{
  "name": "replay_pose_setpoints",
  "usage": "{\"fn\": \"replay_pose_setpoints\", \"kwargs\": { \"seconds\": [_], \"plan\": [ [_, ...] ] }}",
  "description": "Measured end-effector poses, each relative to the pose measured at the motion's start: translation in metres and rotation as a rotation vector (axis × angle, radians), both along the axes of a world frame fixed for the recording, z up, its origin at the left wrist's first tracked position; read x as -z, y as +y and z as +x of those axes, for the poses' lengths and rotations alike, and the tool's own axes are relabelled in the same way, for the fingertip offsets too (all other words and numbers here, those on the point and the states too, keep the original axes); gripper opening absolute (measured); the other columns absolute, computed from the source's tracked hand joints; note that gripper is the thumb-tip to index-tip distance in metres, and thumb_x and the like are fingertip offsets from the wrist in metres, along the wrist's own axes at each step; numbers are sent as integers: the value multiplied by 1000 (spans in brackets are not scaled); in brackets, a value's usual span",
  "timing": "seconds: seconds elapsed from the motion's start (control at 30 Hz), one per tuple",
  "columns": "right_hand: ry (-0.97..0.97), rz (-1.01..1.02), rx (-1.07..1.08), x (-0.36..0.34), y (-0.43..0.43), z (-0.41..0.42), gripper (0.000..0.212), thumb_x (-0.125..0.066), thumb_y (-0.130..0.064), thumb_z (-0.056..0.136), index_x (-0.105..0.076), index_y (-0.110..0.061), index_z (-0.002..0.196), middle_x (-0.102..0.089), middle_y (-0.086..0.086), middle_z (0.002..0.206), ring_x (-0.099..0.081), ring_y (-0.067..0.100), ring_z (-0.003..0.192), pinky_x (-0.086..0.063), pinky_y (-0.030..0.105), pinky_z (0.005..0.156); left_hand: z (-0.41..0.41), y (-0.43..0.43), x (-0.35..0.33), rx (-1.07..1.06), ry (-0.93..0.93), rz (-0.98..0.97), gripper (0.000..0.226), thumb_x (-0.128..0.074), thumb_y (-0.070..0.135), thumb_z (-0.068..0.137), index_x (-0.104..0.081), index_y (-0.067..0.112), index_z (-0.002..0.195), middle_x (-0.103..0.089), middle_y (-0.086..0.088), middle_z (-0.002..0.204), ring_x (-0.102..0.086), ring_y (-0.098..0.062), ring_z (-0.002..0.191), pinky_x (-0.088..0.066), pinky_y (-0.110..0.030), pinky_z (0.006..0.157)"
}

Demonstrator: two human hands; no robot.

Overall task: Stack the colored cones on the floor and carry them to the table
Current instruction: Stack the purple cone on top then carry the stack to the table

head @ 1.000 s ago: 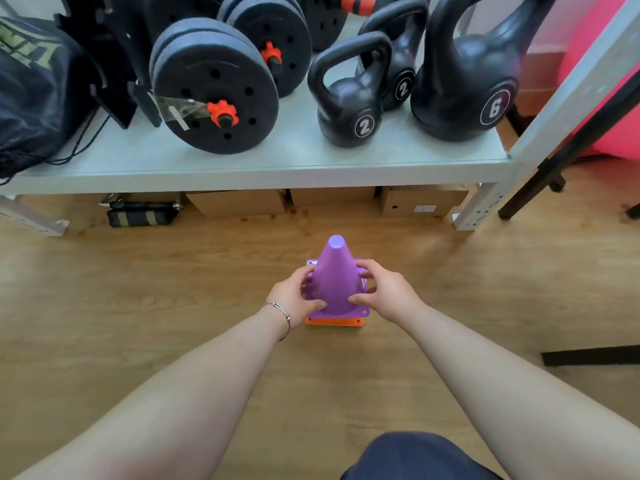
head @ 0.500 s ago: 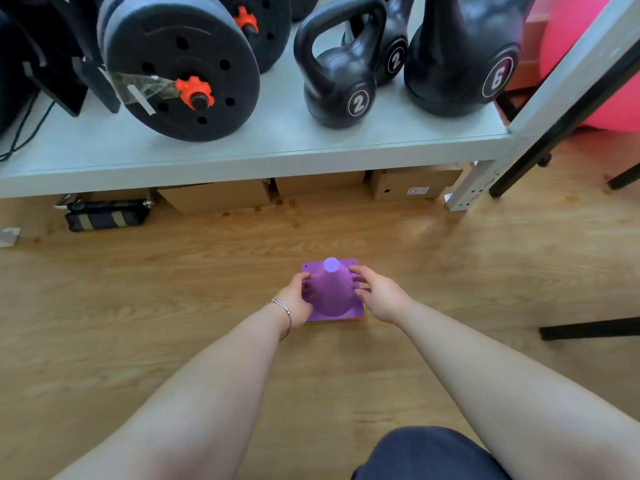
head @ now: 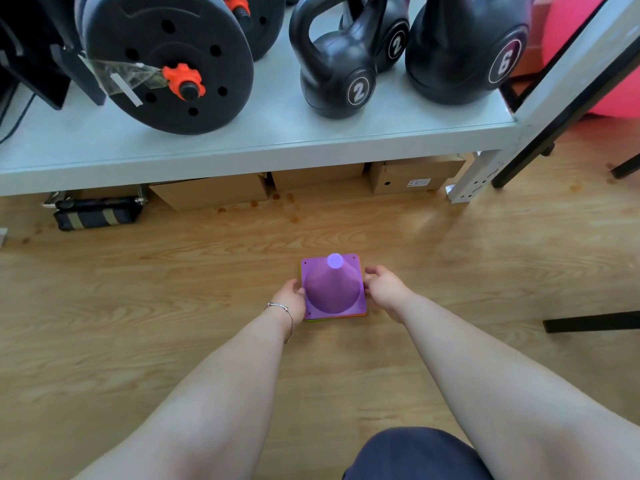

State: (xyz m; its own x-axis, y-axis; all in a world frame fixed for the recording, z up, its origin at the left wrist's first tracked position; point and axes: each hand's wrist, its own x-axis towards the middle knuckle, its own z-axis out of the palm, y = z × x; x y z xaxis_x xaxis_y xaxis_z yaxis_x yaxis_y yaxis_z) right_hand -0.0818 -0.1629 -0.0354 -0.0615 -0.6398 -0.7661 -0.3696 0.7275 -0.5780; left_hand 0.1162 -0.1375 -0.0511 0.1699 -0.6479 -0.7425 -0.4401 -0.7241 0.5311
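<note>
Both bare arms are stretched forward and down. The left hand (head: 292, 299) is held low with its fingers curled in, and a thin bracelet (head: 282, 311) is worn on that wrist. The right hand (head: 386, 289) is held just across from it, fingers bent.

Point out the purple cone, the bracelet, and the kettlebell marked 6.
purple cone (head: 332, 289): head view, on its sloping side.
bracelet (head: 289, 315): head view, on the band across the left wrist.
kettlebell marked 6 (head: 460, 60): head view, on its black body.
</note>
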Motion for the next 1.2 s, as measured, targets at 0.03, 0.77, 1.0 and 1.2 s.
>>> {"fn": "replay_pose_setpoints", "kwargs": {
  "seconds": [0.03, 0.77, 1.0, 1.2],
  "plan": [
    [-28, 15, 39, 3, -1, -1, 49, -46, -13, 100, -35, -2, 147, -59, 22, 132, -58, 35, 120, -45, 45, 106, 1, -1, 0, -21, -14, 11, 49, -39, 26, 95, -37, 21, 144, -52, -8, 139, -51, -29, 122, -39, -31, 96],
    [-323, -89, 260, -238, 68, 14, 34, -49, 0, 97, -62, -7, 128, -72, 7, 110, -67, 18, 87, -57, 33, 83, 18, 46, -261, -231, 14, -212, 24, -54, 15, 89, -69, 15, 109, -69, 1, 105, -62, -14, 90, -45, -25, 77],
    [-227, -192, 388, -411, 101, -15, 38, -52, 4, 95, -58, -2, 131, -67, 17, 124, -65, 26, 108, -53, 44, 99, -15, 70, -429, -240, 90, -260, 22, -56, 9, 88, -68, 25, 96, -72, -3, 102, -65, -17, 89, -55, -36, 88],
    [-234, -218, 390, -560, 130, -37, 32, -55, 2, 94, -64, -1, 125, -71, 17, 113, -65, 25, 93, -55, 51, 95, -36, 92, -580, -83, -11, -369, 25, -55, 13, 89, -72, 17, 107, -73, -1, 104, -63, -15, 88, -50, -30, 84]
  ]
}}
